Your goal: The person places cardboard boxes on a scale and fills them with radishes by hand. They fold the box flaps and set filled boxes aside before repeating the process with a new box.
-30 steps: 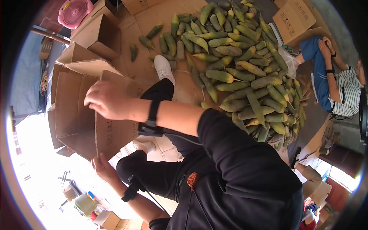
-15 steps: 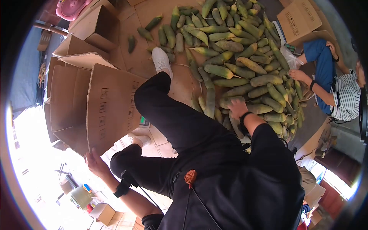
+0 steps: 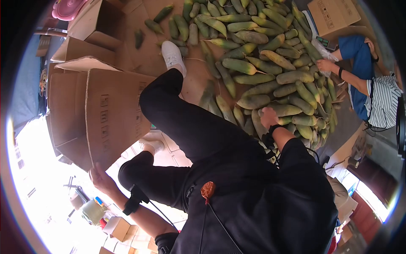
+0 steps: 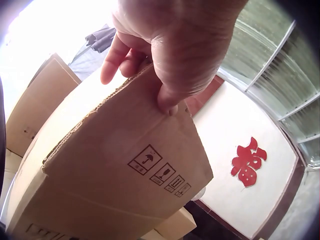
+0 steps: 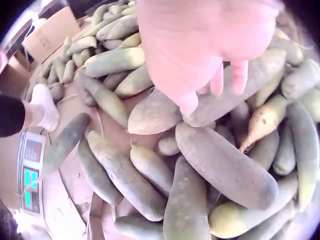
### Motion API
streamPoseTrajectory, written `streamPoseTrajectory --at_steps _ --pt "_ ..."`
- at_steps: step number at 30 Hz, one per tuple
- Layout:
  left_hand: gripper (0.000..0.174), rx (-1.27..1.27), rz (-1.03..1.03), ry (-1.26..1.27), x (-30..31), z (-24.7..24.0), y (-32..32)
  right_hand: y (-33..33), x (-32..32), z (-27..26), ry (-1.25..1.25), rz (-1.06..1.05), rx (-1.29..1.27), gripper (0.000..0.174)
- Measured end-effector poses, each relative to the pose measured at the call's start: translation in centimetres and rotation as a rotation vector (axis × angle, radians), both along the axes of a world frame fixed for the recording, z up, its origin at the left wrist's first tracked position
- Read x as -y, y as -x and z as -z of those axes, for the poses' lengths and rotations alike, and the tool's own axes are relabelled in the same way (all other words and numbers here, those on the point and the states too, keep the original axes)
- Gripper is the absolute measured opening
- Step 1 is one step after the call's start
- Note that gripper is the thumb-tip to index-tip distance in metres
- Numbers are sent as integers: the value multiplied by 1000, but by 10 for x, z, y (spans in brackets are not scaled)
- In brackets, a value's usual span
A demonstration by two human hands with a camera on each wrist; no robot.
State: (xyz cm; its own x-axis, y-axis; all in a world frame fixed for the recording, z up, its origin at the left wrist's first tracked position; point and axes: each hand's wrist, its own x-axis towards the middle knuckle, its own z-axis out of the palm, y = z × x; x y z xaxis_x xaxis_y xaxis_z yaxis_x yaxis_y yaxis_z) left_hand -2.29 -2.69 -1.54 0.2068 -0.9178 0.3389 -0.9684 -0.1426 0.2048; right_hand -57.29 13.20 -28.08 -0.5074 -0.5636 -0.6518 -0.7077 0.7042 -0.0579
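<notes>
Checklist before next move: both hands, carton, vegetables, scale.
1. Left hand grip on carton edge: ok, thumb one side, fingers the other.
2. Carton open: ok, a flap stands up.
3. Carton contents known: cannot tell, inside mostly hidden.
4. Right hand grip firm on a vegetable: cannot tell; it is at the pile.
5. Vegetables all together: not ok, one stray lies apart.
6. Scale display lit: ok.
</notes>
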Motion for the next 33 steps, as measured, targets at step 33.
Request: streamPoseTrajectory --at_steps 33 --pt "17 -92 -59 38 1 -7 16 4 1 27 -208 -668 -129 26"
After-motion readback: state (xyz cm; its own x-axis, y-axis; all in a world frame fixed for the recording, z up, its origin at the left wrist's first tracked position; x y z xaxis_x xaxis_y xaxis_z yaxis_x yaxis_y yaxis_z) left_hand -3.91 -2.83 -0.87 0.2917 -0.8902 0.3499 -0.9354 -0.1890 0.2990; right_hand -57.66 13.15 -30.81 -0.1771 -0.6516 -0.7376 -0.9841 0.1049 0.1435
